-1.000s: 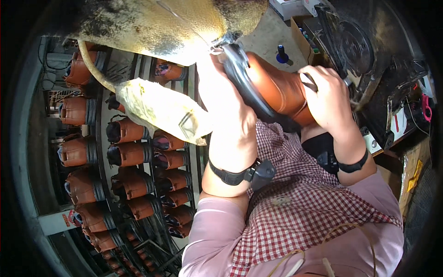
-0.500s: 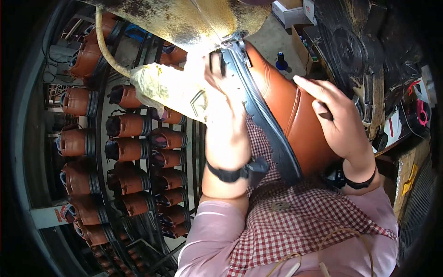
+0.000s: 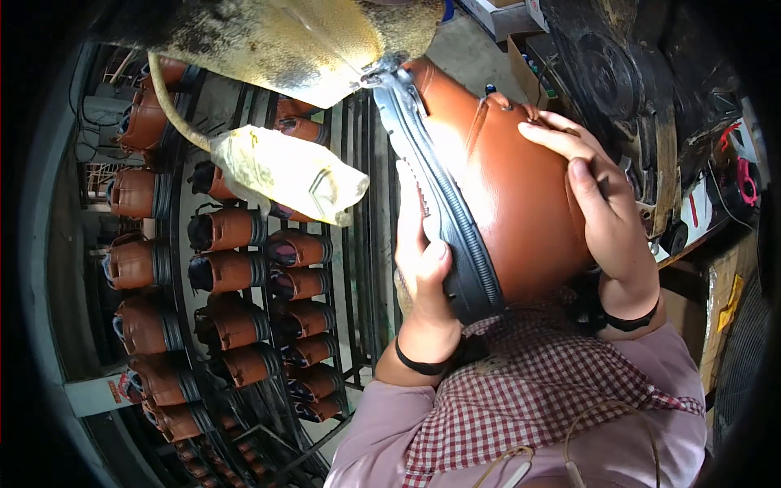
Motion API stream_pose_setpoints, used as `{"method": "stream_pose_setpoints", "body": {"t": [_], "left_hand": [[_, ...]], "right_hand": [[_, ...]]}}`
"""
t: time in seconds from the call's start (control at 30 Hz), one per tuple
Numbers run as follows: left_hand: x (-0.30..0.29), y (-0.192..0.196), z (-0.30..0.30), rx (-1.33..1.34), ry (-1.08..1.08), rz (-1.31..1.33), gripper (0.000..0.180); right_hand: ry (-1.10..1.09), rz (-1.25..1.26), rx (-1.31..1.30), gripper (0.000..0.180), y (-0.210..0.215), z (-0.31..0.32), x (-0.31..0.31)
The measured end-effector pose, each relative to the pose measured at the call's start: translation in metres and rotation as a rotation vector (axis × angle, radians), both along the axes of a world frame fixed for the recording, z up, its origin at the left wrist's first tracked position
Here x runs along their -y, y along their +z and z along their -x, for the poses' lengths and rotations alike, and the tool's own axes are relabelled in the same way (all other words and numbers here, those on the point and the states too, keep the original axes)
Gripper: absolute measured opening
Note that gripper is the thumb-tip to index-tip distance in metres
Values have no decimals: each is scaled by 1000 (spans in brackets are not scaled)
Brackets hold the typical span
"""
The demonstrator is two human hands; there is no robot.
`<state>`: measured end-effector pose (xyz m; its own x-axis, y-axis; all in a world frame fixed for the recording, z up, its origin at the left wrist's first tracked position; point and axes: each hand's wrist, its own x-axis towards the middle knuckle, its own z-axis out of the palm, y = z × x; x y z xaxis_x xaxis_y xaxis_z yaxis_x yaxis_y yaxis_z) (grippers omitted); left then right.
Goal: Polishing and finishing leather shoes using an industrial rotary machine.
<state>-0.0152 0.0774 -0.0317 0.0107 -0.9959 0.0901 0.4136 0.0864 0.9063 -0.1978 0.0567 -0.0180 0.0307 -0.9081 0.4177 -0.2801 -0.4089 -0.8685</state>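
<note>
A brown leather boot (image 3: pixel 521 220) lay on its side between the two hands, in front of the person's body, its black rubber sole (image 3: pixel 455 220) turned toward the left. Its far end reached up to the metal working end (image 3: pixel 386 77) of a machine beneath a mottled yellow-and-black cover (image 3: pixel 268 37); whether the two touched was hard to make out.

The left hand (image 3: pixel 423 260) gripped the boot by its sole, with the thumb on the sole's side edge and the fingers stretched along the bottom. The right hand (image 3: pixel 598 191) lay against the upper, fingers bent and thumb on the leather (whether it gripped or merely steadied, one could not tell). A dark strap circled each wrist.

Just left of the sole hung a cream-coloured wrapped piece (image 3: pixel 289 175) on a curved tube (image 3: pixel 171 102). Farther left stood rows of similar brown boots (image 3: pixel 228 272), with dark openings and black soles. A red-and-white checked apron (image 3: pixel 537 374) covered the person's front below the boot, over a pink shirt (image 3: pixel 366 431). At the upper right stood a black machine (image 3: pixel 610 73), near an open cardboard box (image 3: pixel 527 69).
</note>
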Motion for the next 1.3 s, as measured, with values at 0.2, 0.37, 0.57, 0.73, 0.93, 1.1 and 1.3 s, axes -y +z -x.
{"method": "stream_pose_setpoints", "body": {"t": [0.2, 0.37, 0.57, 0.73, 0.93, 1.1, 1.3], "left_hand": [[27, 10, -21, 29, -15, 8, 71], [57, 14, -39, 145, -76, 144, 71], [75, 17, -37, 415, 71, 250, 64], [78, 23, -32, 444, 101, 155, 54], [92, 21, -43, 395, 31, 171, 45], [87, 14, -48, 327, -68, 202, 52], [59, -17, -36, 281, -23, 318, 77]], "right_hand": [[12, -20, -9, 36, -12, -3, 0], [-45, -8, -237, 40, -17, -7, -2], [-65, 7, -273, 41, -31, -11, 6], [-49, 12, -178, 40, -48, -9, 17], [-237, 239, -52, 37, -47, -13, 25], [-161, 178, 88, 23, -5, -22, 13], [332, -297, 306, 24, 37, -46, 15]]}}
